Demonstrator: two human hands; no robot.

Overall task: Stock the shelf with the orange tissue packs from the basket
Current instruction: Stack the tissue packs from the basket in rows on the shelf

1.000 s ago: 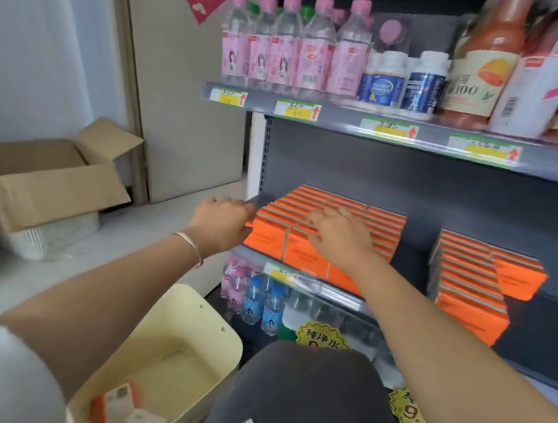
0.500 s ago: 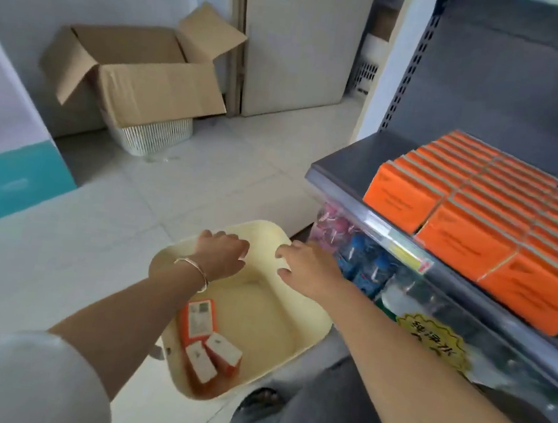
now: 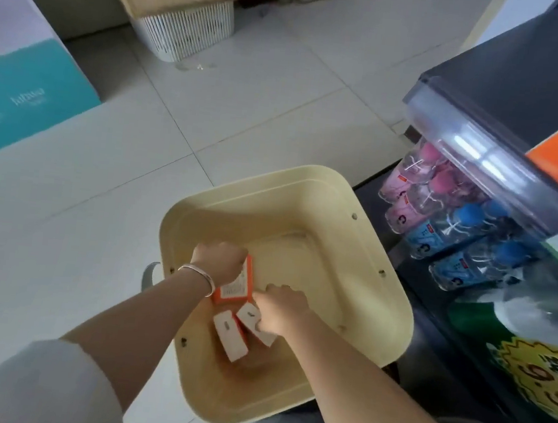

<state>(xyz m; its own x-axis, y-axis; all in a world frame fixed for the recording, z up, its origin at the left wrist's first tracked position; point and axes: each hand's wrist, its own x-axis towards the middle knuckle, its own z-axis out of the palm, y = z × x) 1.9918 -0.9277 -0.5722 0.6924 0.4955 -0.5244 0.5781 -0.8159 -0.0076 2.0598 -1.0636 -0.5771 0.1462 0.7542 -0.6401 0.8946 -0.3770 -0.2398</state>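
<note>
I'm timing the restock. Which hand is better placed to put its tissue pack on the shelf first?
Probably the right hand: it touches a white-ended pack in the basket, and the shelf stands on that side. The left hand grips the barcode pack but must cross over.

Hands are off the rim and down in the basket now: left hand grips an orange tissue pack, right hand is on a second pack.

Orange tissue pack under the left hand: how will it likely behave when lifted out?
Likely light: the orange tissue pack is small beside the left hand gripping its top end. Its flat, boxy faces suggest it won't roll, though it stands tilted and could topple. Probably gives slightly when squeezed; blur hides the wrapping.
</note>
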